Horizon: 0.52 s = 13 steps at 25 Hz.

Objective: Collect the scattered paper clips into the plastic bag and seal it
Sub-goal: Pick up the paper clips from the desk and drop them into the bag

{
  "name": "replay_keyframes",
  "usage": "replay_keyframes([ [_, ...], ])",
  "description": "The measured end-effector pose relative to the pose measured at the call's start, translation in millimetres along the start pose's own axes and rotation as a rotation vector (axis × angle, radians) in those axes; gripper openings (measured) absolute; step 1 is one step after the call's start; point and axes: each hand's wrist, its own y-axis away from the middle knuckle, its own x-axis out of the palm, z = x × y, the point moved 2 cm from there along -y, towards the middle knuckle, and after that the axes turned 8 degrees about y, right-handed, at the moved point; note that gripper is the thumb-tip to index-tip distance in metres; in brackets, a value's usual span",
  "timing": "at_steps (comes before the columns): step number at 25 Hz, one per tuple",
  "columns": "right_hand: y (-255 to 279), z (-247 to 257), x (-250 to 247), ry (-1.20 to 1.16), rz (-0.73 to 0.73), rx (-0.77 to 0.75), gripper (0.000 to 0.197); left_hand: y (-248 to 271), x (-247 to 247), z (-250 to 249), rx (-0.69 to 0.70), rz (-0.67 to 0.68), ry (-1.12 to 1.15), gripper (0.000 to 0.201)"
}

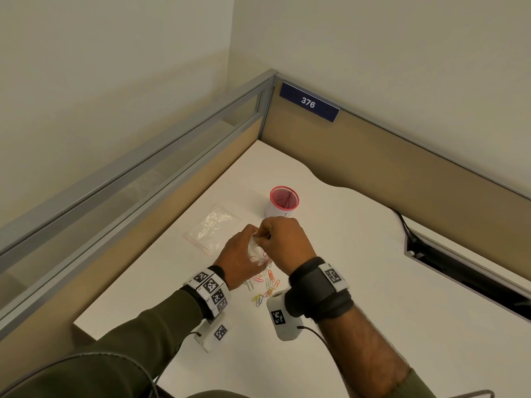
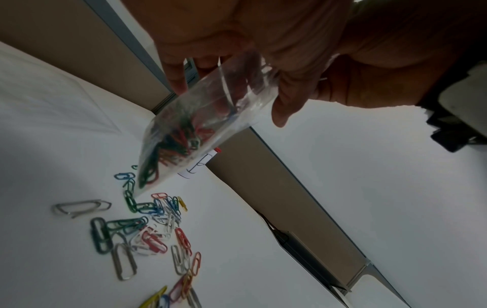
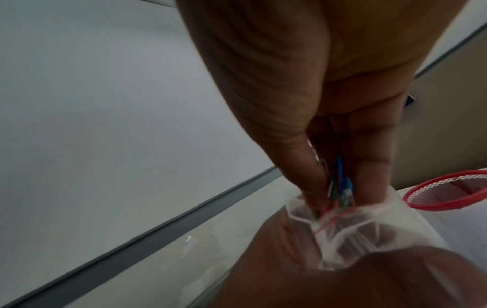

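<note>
My left hand (image 1: 240, 254) grips a small clear plastic bag (image 1: 256, 252) above the white desk, holding its mouth up. In the left wrist view the bag (image 2: 195, 129) hangs tilted with several coloured clips inside. My right hand (image 1: 283, 242) pinches a bunch of paper clips (image 3: 340, 187) at the bag's open mouth (image 3: 342, 225). Several more loose coloured clips (image 1: 265, 285) lie scattered on the desk just below both hands, and they show close up as clips (image 2: 155, 227) in the left wrist view.
A red mesh cup (image 1: 284, 201) stands just beyond the hands. A second clear bag (image 1: 211, 229) lies flat to the left. Partition walls (image 1: 373, 156) close the desk (image 1: 344, 239) at back and left; a dark cable slot (image 1: 459, 271) runs at the right.
</note>
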Motion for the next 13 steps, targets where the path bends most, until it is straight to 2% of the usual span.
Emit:
replay_keyframes([
  [4,0,0,-6,-0.078,-0.019,0.027,0.011,2,-3,-3,-0.019,-0.002,0.049,0.045],
  [10,18,-25,-19,-0.324,-0.224,0.024,0.015,7,-13,-1,0.036,0.000,0.170,0.041],
  [12,23,-56,1,-0.296,-0.204,0.089,0.014,10,-20,2,0.055,-0.024,0.193,0.041],
  [13,24,-75,20,-0.226,-0.143,0.139,0.015,11,-25,5,0.063,-0.042,0.198,0.040],
])
